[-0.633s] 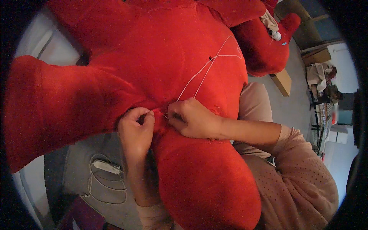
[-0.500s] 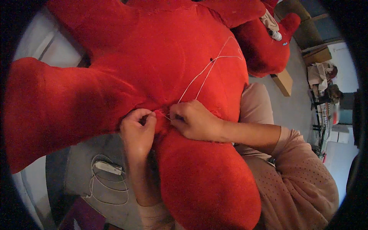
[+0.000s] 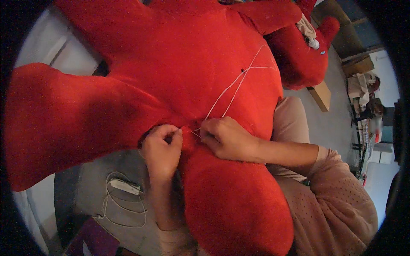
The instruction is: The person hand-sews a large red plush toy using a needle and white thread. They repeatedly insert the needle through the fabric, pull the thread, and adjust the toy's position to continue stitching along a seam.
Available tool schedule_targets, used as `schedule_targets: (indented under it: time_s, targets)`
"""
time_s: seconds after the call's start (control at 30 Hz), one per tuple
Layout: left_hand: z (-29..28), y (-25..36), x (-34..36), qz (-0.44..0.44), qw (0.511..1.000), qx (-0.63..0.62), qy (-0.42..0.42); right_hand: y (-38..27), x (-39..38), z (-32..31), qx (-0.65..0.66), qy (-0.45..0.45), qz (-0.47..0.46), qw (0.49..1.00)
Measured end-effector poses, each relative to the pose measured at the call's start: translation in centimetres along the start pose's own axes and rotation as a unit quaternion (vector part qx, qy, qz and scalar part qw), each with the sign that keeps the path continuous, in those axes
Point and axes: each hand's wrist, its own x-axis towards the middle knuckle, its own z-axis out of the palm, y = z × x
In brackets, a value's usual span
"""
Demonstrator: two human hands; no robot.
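Two pinches — left fingers [image 3: 176, 138] on red plush [image 3: 171, 72], right fingers [image 3: 209, 125] on thin white thread [image 3: 226, 88].

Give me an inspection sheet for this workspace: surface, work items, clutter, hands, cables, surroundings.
Surface: grey floor visible; what bears the red plush figure is unclear.
Work items: the red plush figure; white thread looped across it.
Clutter: cardboard box, purple item.
Hands: left hand pinches the figure; right hand grips the thread.
Cables: white cable, loosely looped beside a white block.
Surroundings: second red figure, upper right; piled cloth, far right.
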Motion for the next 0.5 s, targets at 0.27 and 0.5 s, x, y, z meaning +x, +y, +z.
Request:
schedule_targets:
  time_s: [0.27, 0.5]
  targets:
    - [-0.17, 1.06, 0.05, -0.007, 1.0, -0.004, -0.006, 0.15, -0.08, -0.16, 0.019, 0.011, -0.025, 0.999]
    - [0.05, 0.54, 0.2, -0.027, 0.999, -0.027, 0.001, 0.43, 0.45, 0.41, 0.037, 0.018, -0.047, 0.998]
